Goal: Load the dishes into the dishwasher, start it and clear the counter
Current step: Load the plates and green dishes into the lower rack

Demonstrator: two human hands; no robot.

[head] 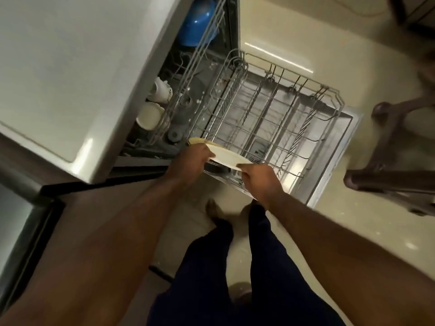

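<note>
Now loading step. Pulled-out lower rack (270, 118) at 1 o'clock from hands. Held plate (226, 157), possibly two stacked, over rack's 7 o'clock corner. Pinching opposite rims: left hand (193, 161), right hand (256, 182). Next: tilt plate upright, slot between tines.

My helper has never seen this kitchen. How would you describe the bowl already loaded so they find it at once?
Start at the open dishwasher, whose lower rack is pulled out. The upper rack sits further inside, and the bowl lies at its far end. It alone is bright blue; the cups nearer are white.
</note>
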